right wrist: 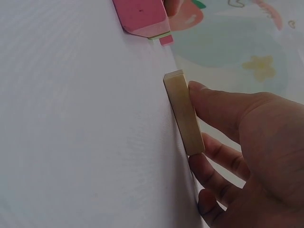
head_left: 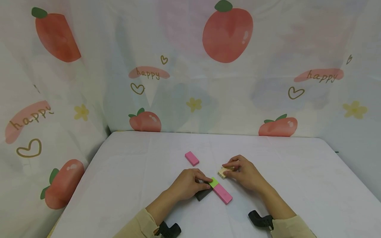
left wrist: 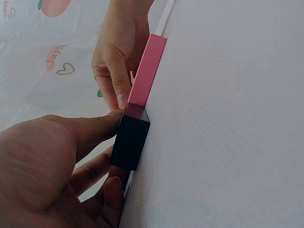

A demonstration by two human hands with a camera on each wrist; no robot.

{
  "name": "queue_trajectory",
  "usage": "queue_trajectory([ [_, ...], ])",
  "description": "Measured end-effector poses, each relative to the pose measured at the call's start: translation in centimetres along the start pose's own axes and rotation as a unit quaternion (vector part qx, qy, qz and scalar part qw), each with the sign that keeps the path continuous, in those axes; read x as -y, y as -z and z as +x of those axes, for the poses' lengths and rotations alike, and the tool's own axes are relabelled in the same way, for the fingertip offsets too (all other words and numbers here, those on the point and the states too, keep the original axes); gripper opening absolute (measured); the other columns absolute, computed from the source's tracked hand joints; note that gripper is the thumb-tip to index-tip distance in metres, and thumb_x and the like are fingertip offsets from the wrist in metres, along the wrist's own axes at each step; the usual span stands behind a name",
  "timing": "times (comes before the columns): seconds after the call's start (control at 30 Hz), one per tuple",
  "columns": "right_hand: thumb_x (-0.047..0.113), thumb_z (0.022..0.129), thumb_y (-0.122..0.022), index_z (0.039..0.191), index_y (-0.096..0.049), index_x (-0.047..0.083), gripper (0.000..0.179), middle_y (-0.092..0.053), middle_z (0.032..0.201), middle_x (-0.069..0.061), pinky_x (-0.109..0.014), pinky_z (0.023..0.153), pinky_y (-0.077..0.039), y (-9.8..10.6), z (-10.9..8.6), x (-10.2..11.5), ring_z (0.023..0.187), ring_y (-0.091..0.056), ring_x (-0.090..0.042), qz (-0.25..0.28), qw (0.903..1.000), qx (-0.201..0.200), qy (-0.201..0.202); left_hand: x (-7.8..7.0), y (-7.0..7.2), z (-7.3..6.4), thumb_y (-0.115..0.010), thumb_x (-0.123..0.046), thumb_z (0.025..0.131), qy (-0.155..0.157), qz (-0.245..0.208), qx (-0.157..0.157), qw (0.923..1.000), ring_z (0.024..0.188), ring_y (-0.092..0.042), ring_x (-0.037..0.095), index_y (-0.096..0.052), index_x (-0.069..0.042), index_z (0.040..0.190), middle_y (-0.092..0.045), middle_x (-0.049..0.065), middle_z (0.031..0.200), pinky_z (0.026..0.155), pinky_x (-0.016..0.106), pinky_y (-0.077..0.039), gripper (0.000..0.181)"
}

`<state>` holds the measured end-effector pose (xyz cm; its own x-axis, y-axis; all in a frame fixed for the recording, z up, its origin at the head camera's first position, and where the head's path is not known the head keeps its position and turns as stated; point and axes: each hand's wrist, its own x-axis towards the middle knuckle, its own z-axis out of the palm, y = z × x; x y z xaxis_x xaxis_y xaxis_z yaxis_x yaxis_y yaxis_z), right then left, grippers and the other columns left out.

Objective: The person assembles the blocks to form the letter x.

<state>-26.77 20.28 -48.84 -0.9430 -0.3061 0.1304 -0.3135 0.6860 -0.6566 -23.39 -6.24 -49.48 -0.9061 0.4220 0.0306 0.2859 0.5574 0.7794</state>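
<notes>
My left hand (head_left: pixel 189 183) grips a black block (head_left: pixel 203 194) lying on the white table, its index fingertip at a lime-green block (head_left: pixel 213 182). A long pink block (head_left: pixel 223 194) runs from the green one toward the near right, end to end with it. In the left wrist view the black block (left wrist: pixel 130 142) sits between thumb and fingers, in line with the pink block (left wrist: pixel 148 71). My right hand (head_left: pixel 245 173) holds a pale wooden block (head_left: pixel 221 172) from above, just beyond the green one. Thumb and fingers pinch this wooden block (right wrist: pixel 184 114) in the right wrist view.
A second pink block (head_left: pixel 191 158) lies by itself farther back on the table (head_left: pixel 125 165). Behind the table hangs a printed cloth (head_left: pixel 184 89) with fruit and lettering. Black wrist-worn devices (head_left: pixel 260 219) sit at both sleeves.
</notes>
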Motion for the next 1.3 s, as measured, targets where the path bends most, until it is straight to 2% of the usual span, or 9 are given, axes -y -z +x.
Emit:
queue_trajectory([
  [0.7,0.022,0.089,-0.082,0.114,-0.081,0.014,0.026,-0.062,0.115,-0.002,-0.025,0.074,-0.045,-0.2,-0.19,0.5,0.089,-0.055,-0.014,0.002,0.9998,0.014,0.012,-0.12,0.07,-0.04,-0.083,-0.027,0.089,0.004,0.002,0.002,1.0,0.075,-0.055,0.0,-0.084,-0.029,0.106,-0.072,-0.018,0.095,0.066,0.021,-0.047,0.017],
  [1.3,0.026,0.09,-0.082,0.114,-0.081,0.018,0.026,-0.062,0.117,-0.002,-0.025,0.073,-0.044,-0.28,-0.14,0.52,0.089,-0.054,-0.014,0.003,0.9996,0.025,0.006,-0.17,0.1,0.01,-0.083,-0.028,0.089,0.008,-0.002,0.004,1.0,0.078,-0.056,0.0,-0.084,-0.029,0.106,-0.072,-0.018,0.095,0.067,0.021,-0.047,0.017],
])
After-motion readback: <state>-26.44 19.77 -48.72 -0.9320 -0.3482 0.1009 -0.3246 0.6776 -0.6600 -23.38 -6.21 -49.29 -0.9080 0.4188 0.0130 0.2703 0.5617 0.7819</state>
